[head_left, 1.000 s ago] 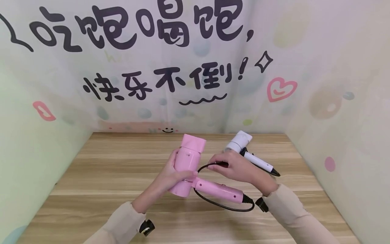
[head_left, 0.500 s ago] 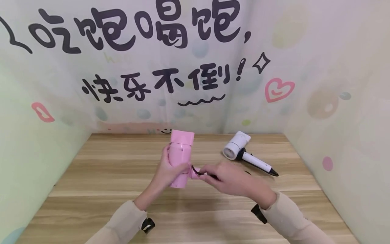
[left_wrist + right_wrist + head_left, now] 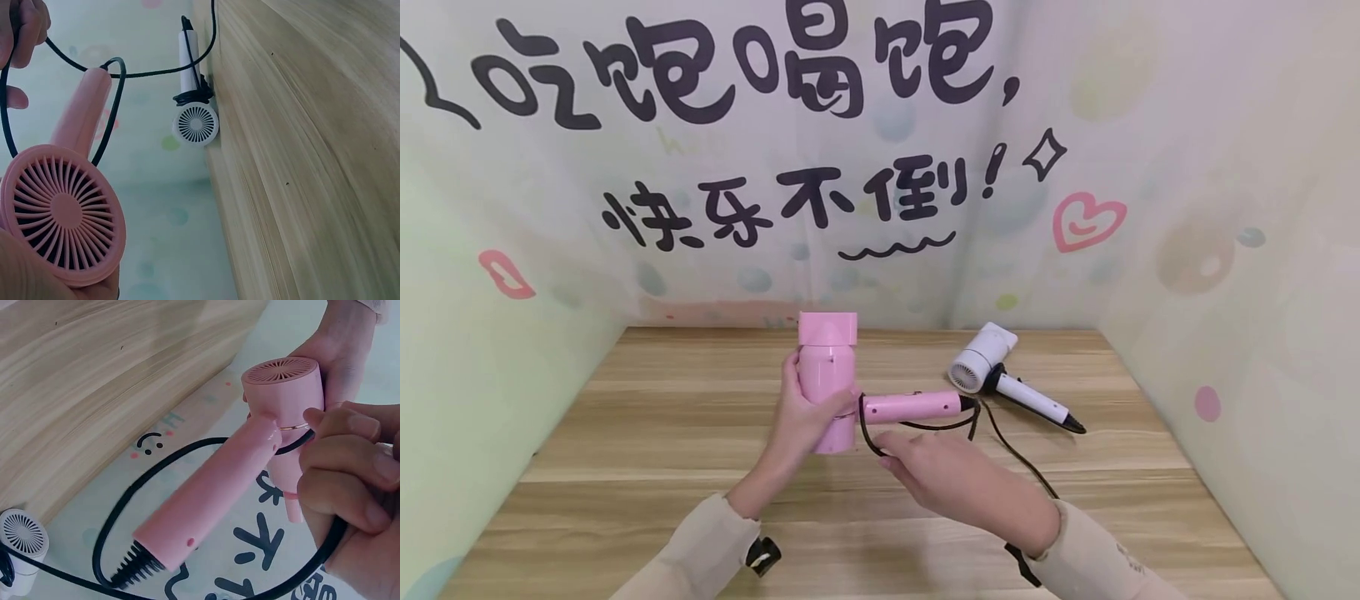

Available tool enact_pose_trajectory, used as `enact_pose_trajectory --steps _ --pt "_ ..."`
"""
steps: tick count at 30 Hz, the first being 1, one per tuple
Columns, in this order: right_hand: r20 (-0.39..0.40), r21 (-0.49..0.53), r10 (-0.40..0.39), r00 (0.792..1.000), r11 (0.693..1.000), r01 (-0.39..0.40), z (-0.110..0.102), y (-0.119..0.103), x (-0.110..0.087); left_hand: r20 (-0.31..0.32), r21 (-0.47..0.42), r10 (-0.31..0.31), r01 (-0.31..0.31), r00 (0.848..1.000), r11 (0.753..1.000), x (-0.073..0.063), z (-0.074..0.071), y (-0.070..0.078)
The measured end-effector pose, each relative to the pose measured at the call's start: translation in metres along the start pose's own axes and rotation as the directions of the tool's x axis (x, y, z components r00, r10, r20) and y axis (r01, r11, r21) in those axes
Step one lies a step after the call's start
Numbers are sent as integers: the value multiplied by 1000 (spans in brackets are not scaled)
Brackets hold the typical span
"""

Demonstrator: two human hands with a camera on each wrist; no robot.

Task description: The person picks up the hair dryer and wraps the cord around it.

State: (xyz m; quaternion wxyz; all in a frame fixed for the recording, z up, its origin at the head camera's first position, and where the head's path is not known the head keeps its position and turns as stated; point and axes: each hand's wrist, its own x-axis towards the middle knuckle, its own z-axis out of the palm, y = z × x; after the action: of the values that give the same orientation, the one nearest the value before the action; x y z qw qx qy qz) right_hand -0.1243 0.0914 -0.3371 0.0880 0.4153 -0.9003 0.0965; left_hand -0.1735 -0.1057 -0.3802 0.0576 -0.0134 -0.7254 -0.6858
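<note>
In the head view a pink hair dryer [image 3: 829,371] is held off the table, nozzle pointing away and handle out to the right. My left hand [image 3: 796,425] grips its barrel, thumb across the front near the handle joint. My right hand [image 3: 962,479], just below the handle, holds the dryer's black cord [image 3: 328,547] in curled fingers. From the handle's tip the cord bends back behind the handle, then comes round near the barrel into that hand. Another stretch of cord trails toward the right forearm. The left wrist view shows the round intake grille [image 3: 65,211] close up.
A white hair dryer [image 3: 976,358] lies at the back right of the wooden table [image 3: 685,392], its black cord bundled at the handle joint. A printed cloth [image 3: 737,275] with large black characters hangs behind the table, and pale walls rise at both sides.
The pink dryer has shifted left, and its handle has swung up to nearly level. My right hand has carried the cord from behind the handle, over it, to below it.
</note>
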Motion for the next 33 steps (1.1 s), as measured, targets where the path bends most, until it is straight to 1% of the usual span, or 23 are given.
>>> enact_pose_trajectory --steps 4,6,8,11,15,18,22,25,29,33 --pt "12 19 37 999 999 -37 1 -2 0 -33 11 36 -36 999 999 -1 0 0" --pt "-3 34 36 999 999 -36 2 -2 1 -53 10 49 -49 997 999 -1 1 0" --pt "-25 54 23 999 998 -22 5 -3 2 -71 -4 55 -56 996 998 -2 1 1" --pt "-66 82 -25 997 996 31 12 -3 6 -84 -31 60 -63 995 998 -2 2 2" --pt "-98 122 -59 993 990 71 22 -2 7 -99 -84 40 -48 994 995 -2 3 7" --pt "-72 163 -53 996 985 64 29 0 5 -102 -124 3 -16 995 992 -3 2 12" --pt "-22 205 -25 999 978 29 39 4 3 -88 -151 -39 26 995 988 -5 1 16" --pt "17 219 18 1000 976 -21 46 10 2 -65 -171 -61 50 996 984 -6 1 19" --pt "88 227 67 994 970 -86 50 16 2 -17 -198 -87 82 996 977 -8 2 23" --pt "121 201 77 990 974 -100 51 23 3 40 -209 -99 105 994 972 -10 4 26"
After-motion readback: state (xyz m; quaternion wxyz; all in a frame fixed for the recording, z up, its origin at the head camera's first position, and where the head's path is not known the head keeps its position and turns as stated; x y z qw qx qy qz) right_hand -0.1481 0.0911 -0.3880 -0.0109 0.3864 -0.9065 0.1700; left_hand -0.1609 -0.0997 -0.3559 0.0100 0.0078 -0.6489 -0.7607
